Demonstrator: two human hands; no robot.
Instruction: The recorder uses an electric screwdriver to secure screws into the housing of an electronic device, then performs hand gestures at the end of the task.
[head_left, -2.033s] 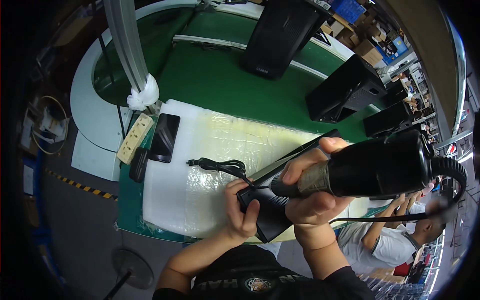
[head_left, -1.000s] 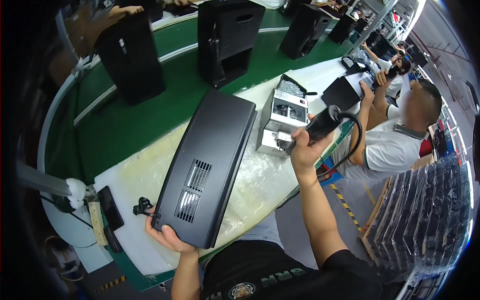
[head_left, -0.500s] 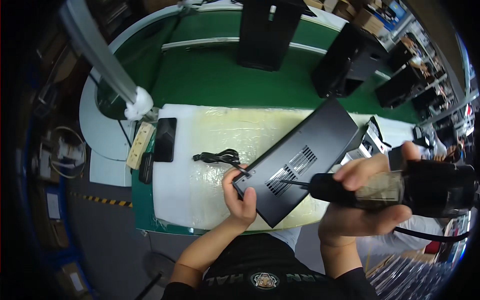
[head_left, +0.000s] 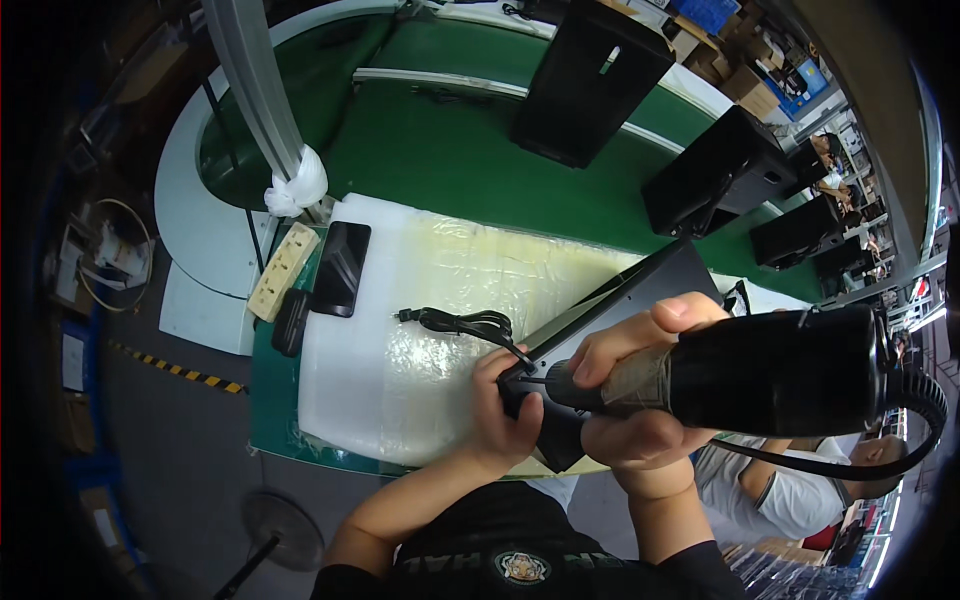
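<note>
A black metal case (head_left: 655,287) with a cord at one corner is tilted over the padded work surface. My left hand (head_left: 503,420) grips its near left corner, thumb on one side and fingers on the other. In my right hand (head_left: 640,440) is a corded black electric screwdriver (head_left: 775,375), held level with tape around its grip. The thin bit points left, its tip at the case corner close to my left fingers; whether it sits in a screw I cannot tell. A bundled black power cord (head_left: 460,323) lies on the padding. The screwdriver and hand hide much of the case.
A black phone-like slab (head_left: 342,268), a cream power strip (head_left: 283,272) and a small black object (head_left: 291,322) lie at the left edge. Tall black speaker cabinets (head_left: 595,85) stand on the green conveyor beyond. A metal post (head_left: 255,85) rises at left. A co-worker (head_left: 770,490) is at right.
The screwdriver has moved left, its bit going from the vent slots to the case corner by my left hand. The case has tipped, and the whole view has shifted slightly.
</note>
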